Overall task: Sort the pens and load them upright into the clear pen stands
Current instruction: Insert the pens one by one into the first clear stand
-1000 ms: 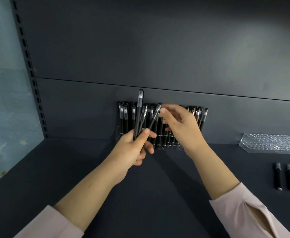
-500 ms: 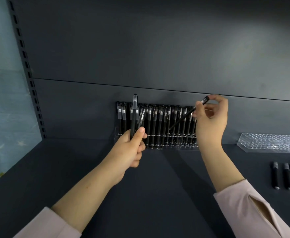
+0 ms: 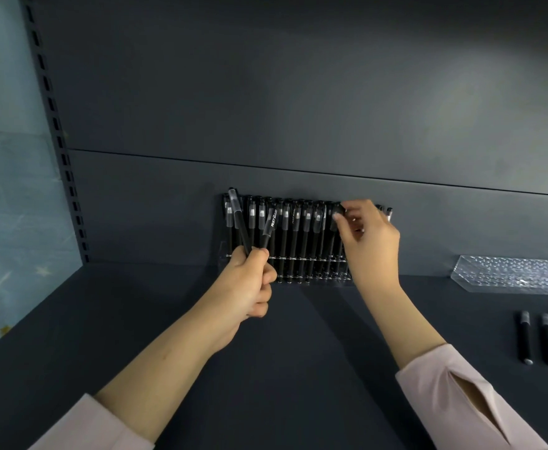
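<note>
Presently, we list each item by its place from the filled pen stand (image 3: 298,281), which sits on the dark shelf (image 3: 298,368) against the back panel

Risks, as we judge them: the black capped pen (image 3: 336,219) at the stand's right part may miss its hole and jam slantwise, since its neighbours crowd it; an off-axis push could tilt the adjoining row; the two spare pens (image 3: 238,222), fanned before the stand's left end, could knock caps there or slip from a slack fist

Right hand (image 3: 371,245): over the stand's right part, thumb and fingertips pinching that pen's capped top, other fingers curled; whether the pen is seated we cannot tell

Left hand (image 3: 249,287): in front of the stand's left part, closed in a fist round the lower barrels of the spare pens, caps up

Empty clear stand (image 3: 512,274): well right of the filled one

Loose pens (image 3: 535,342): lying flat, right of the filled stand and nearer us
</note>
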Available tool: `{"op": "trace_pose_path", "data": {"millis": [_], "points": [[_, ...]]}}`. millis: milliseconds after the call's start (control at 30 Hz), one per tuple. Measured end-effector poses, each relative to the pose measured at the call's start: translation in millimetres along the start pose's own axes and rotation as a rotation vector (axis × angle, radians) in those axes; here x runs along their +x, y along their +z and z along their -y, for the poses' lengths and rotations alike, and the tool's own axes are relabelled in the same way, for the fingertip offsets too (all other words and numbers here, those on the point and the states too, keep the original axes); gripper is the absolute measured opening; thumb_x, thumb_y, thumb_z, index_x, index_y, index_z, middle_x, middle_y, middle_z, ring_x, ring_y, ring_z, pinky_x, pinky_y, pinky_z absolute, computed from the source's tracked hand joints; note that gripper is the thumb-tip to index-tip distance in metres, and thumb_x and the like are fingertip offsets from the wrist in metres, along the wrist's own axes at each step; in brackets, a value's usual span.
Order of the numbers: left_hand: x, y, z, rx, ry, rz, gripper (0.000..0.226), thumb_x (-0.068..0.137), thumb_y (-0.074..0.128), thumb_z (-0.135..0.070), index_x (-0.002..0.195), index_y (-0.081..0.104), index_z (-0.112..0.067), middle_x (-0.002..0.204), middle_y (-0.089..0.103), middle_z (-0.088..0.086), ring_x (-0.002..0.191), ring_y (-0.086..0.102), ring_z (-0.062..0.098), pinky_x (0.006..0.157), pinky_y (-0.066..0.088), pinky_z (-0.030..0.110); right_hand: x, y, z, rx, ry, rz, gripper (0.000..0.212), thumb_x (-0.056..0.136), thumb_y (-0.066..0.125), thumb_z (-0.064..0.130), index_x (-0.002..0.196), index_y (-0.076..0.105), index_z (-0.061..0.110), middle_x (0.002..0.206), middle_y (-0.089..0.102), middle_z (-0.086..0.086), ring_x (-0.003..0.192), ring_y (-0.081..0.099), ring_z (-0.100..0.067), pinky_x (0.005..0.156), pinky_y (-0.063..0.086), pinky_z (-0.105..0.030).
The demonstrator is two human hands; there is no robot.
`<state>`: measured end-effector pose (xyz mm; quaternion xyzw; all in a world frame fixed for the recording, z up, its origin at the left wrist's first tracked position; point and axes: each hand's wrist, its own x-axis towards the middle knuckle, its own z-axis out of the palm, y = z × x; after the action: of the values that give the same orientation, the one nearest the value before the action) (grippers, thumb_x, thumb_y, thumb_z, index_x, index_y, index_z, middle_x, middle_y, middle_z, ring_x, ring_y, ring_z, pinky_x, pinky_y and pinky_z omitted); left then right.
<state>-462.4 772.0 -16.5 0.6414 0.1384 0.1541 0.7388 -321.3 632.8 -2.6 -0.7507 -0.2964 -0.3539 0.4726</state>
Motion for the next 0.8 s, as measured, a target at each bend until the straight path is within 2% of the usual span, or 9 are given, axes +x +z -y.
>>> {"op": "trace_pose_path", "data": {"millis": [133, 267, 367, 433, 567, 633, 700, 733, 800], "points": [[-1.4, 0.8, 0.7, 0.018, 0.036, 0.013, 0.013, 0.103, 0.042, -0.024, 0.093, 0.045, -0.016, 0.056, 0.047, -0.011, 0.041, 0.03, 0.005, 0.035, 0.023, 0.017, -0.9, 4.4, -4.2, -0.171, -0.092, 0.123, 0.031, 0.094, 0.06, 0.023, 0.125, 0.058, 0.018, 0.095, 0.061, 0.002, 0.075, 0.058, -0.013, 0.065, 0.045, -0.025], [-1.9, -1.1, 2.4, 0.032, 0.096, 0.02, 0.011, 0.102, 0.048, -0.027, 0.1, 0.053, -0.018, 0.057, 0.051, -0.014, 0.046, 0.035, 0.005, 0.039, 0.028, 0.017, -0.8, 6.7, -8.2, -0.175, -0.038, 0.203, 0.036, 0.095, 0.058, 0.025, 0.131, 0.057, 0.019, 0.103, 0.058, 0.0, 0.082, 0.056, -0.013, 0.07, 0.044, -0.025], [-1.8, -2.5, 3.3, 0.052, 0.127, -0.003, 0.014, 0.101, 0.048, -0.03, 0.101, 0.059, -0.021, 0.057, 0.053, -0.015, 0.047, 0.038, 0.003, 0.04, 0.031, 0.017, 0.3, 3.5, -8.8, -0.146, -0.008, 0.229, 0.038, 0.096, 0.056, 0.025, 0.134, 0.054, 0.021, 0.101, 0.059, 0.0, 0.083, 0.055, -0.014, 0.076, 0.045, -0.022], [-1.7, -2.7, 3.2, 0.045, 0.138, -0.004, 0.016, 0.102, 0.048, -0.032, 0.101, 0.06, -0.023, 0.058, 0.054, -0.014, 0.047, 0.039, 0.004, 0.041, 0.031, 0.018, 1.6, 0.2, -4.8, -0.106, 0.019, 0.214, 0.037, 0.096, 0.056, 0.026, 0.133, 0.055, 0.021, 0.097, 0.06, 0.001, 0.082, 0.055, -0.013, 0.074, 0.04, -0.012], [-3.1, -1.5, 3.2, 0.05, 0.15, 0.027, 0.017, 0.102, 0.047, -0.034, 0.103, 0.061, -0.023, 0.059, 0.055, -0.012, 0.047, 0.039, 0.004, 0.041, 0.032, 0.018, 2.8, -3.5, 17.2, 0.094, 0.101, 0.203, 0.024, 0.095, 0.058, 0.029, 0.117, 0.063, 0.023, 0.095, 0.064, 0.009, 0.082, 0.057, -0.002, 0.068, 0.039, -0.004], [-3.9, 0.0, 3.2, 0.051, 0.15, 0.046, 0.018, 0.101, 0.047, -0.034, 0.103, 0.061, -0.023, 0.06, 0.055, -0.011, 0.046, 0.039, 0.004, 0.04, 0.031, 0.017, 1.5, -4.2, 32.4, 0.257, 0.166, 0.287, 0.018, 0.094, 0.058, 0.032, 0.109, 0.066, 0.027, 0.095, 0.067, 0.01, 0.085, 0.06, -0.001, 0.074, 0.046, -0.013], [-4.3, 1.7, 3.1, 0.044, 0.145, 0.063, 0.018, 0.101, 0.048, -0.034, 0.104, 0.061, -0.022, 0.06, 0.055, -0.011, 0.045, 0.038, 0.004, 0.039, 0.03, 0.017, -1.5, -4.4, 45.5, 0.403, 0.223, 0.375, 0.014, 0.093, 0.059, 0.031, 0.106, 0.066, 0.03, 0.094, 0.069, 0.005, 0.089, 0.064, -0.013, 0.078, 0.053, -0.029], [-4.4, 2.4, 3.1, 0.04, 0.14, 0.07, 0.019, 0.101, 0.048, -0.035, 0.104, 0.061, -0.022, 0.06, 0.054, -0.011, 0.044, 0.038, 0.004, 0.039, 0.029, 0.017, -2.9, -4.6, 50.7, 0.461, 0.246, 0.399, 0.013, 0.093, 0.061, 0.029, 0.104, 0.066, 0.03, 0.093, 0.07, 0.003, 0.087, 0.065, -0.016, 0.077, 0.055, -0.031], [-4.8, 3.1, 3.3, 0.037, 0.133, 0.08, 0.018, 0.101, 0.048, -0.035, 0.103, 0.062, -0.023, 0.06, 0.054, -0.01, 0.043, 0.038, 0.004, 0.039, 0.029, 0.017, -4.7, -5.0, 57.2, 0.557, 0.279, 0.423, 0.014, 0.092, 0.063, 0.023, 0.106, 0.065, 0.023, 0.086, 0.069, 0.003, 0.079, 0.067, -0.013, 0.07, 0.056, -0.025]]}}
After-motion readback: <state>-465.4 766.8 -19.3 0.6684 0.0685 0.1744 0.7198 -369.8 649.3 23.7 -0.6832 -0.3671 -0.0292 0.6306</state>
